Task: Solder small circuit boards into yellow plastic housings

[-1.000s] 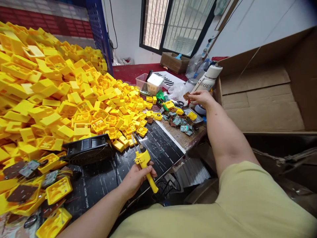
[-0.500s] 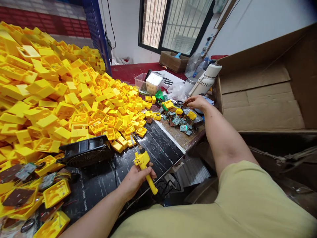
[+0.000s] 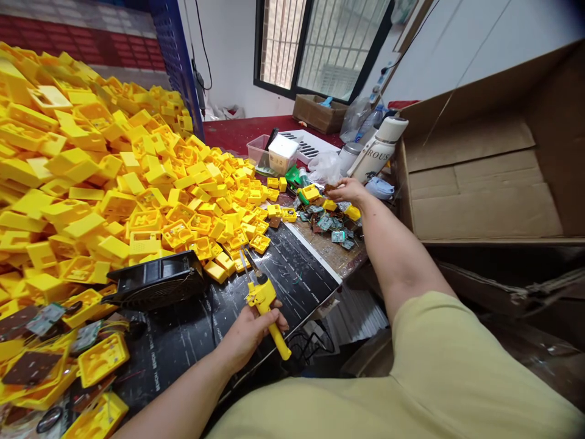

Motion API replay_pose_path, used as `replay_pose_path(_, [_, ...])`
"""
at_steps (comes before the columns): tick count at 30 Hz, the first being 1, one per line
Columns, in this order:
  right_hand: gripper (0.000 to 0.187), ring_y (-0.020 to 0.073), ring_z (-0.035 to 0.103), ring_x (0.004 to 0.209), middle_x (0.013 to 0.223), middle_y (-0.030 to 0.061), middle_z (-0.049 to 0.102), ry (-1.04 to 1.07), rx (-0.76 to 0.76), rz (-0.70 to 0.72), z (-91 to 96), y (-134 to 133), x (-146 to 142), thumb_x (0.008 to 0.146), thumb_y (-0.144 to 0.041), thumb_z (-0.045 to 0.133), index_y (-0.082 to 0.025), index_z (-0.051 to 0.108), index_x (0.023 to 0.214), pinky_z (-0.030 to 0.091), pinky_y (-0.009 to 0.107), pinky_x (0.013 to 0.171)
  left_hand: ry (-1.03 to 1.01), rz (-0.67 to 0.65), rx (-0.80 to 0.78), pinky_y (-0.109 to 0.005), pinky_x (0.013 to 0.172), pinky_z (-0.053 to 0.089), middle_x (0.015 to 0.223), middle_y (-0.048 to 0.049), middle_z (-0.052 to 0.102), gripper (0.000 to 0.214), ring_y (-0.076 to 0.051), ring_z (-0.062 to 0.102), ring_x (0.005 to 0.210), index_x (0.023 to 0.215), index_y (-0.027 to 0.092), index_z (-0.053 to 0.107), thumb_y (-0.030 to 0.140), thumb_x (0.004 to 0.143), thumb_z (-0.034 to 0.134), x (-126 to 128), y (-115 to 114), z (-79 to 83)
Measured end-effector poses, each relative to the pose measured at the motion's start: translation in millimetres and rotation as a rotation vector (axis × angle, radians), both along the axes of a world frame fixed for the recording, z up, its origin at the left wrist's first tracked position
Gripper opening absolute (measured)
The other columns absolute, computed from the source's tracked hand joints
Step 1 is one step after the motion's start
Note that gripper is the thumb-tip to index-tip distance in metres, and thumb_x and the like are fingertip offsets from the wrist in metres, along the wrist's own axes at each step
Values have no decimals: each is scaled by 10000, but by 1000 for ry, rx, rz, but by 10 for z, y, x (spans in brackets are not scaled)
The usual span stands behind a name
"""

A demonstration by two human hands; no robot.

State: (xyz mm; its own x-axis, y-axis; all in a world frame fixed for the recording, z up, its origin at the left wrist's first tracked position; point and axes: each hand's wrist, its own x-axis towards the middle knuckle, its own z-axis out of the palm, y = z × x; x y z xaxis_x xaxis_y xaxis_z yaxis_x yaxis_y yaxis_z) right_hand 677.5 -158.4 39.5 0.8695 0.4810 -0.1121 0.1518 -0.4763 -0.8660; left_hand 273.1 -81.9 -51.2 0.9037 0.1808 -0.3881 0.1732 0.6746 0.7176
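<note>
My left hand (image 3: 256, 323) is wrapped round the handle of a yellow soldering gun (image 3: 262, 296), whose metal tip points away over the black mat (image 3: 297, 262). Farther off to the right, my right hand (image 3: 350, 191) reaches over a heap of small green circuit boards (image 3: 325, 222) with wires. Its fingers are pinched on a small brown piece (image 3: 329, 188), perhaps a circuit board, partly hidden. Yellow plastic housings (image 3: 309, 193) lie in that heap. A large pile of yellow housings (image 3: 137, 183) spreads from the left up to the mat.
A black fan (image 3: 158, 280) stands on the mat by the pile. At the right is an open cardboard box (image 3: 484, 183), beside a white bottle (image 3: 381, 149). Behind are a clear plastic tub (image 3: 259, 152) and a small carton (image 3: 320, 113). Opened housings (image 3: 103, 360) with boards lie at lower left.
My right hand has moved left and slightly nearer, with the small brown piece now showing at its fingertips. My left hand and the soldering gun have stayed in place.
</note>
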Motion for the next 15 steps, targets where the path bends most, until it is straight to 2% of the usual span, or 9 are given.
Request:
replay_pose_path(2, [357, 181, 607, 957, 1137, 76, 592, -39, 104, -27, 115, 56, 12, 922, -394, 580, -156, 551, 1187, 558, 378, 800, 0, 1, 2, -271, 729, 480, 710, -15, 683, 475, -137, 640, 700, 942, 132, 593, 385, 638, 856, 0, 1, -4])
replay_pose_path(5, [306, 163, 619, 910, 1087, 63, 610, -111, 269, -45, 387, 68, 39, 914, -343, 601, -148, 563, 1146, 568, 347, 761, -2, -8, 0, -276, 734, 480, 715, -19, 684, 463, -142, 640, 705, 943, 129, 598, 380, 646, 851, 8, 5, -5])
replay_pose_path(8, [237, 132, 652, 839, 959, 17, 653, -159, 411, -32, 654, 42, 31, 811, -205, 720, -159, 563, 983, 574, 279, 724, 0, -14, -1, -271, 734, 481, 716, -20, 686, 462, -138, 639, 703, 941, 128, 601, 381, 646, 851, 17, 6, -5])
replay_pose_path(11, [279, 122, 681, 834, 880, -13, 677, -156, 501, 24, 841, 49, -43, 732, -103, 754, -185, 513, 846, 576, 232, 727, -2, -15, -1, -264, 730, 484, 714, -17, 688, 479, -133, 640, 698, 941, 128, 596, 391, 636, 856, 18, 4, -6])
replay_pose_path(15, [244, 131, 694, 871, 878, -14, 691, -129, 566, 118, 1010, 144, -254, 749, -91, 715, -196, 510, 830, 594, 243, 753, -16, -15, 5, -259, 725, 483, 709, -15, 687, 484, -131, 642, 695, 942, 129, 590, 394, 635, 854, 3, 1, -8])
